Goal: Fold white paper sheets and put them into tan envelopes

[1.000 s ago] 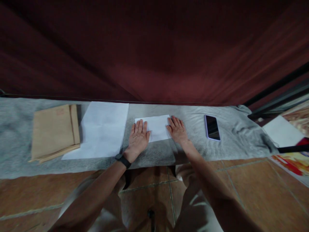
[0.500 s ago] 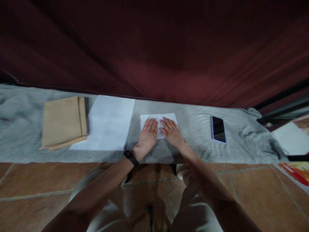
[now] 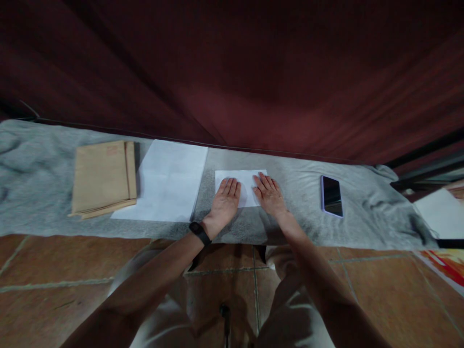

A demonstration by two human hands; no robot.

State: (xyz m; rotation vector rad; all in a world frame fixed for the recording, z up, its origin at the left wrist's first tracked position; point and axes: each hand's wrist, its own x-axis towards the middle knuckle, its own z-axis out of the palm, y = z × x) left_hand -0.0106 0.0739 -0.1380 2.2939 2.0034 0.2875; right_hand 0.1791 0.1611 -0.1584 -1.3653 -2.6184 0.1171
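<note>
A small white piece of paper [image 3: 247,193] lies flat on the grey cloth in front of me. My left hand [image 3: 225,199] rests palm down on its left part, fingers stretched out. On the right edge of the paper lies my right hand [image 3: 270,195], also flat, its fingers spread a little and the thumb apart. Bare paper shows between the two hands. The fingers cover the paper's left and right portions. Left of my left hand are larger white sheets [image 3: 170,181], flat with faint creases.
Brown paper envelopes [image 3: 101,176] are stacked at the left, partly over the white sheets. A phone [image 3: 332,195] with a purple edge lies at the right. Grey cloth [image 3: 297,183] covers the long narrow surface, and a dark red curtain [image 3: 232,106] hangs behind it.
My right hand has slid right across the paper to its edge, widening the gap between the hands. My left hand stays on the left part. The whole view has shifted slightly.
</note>
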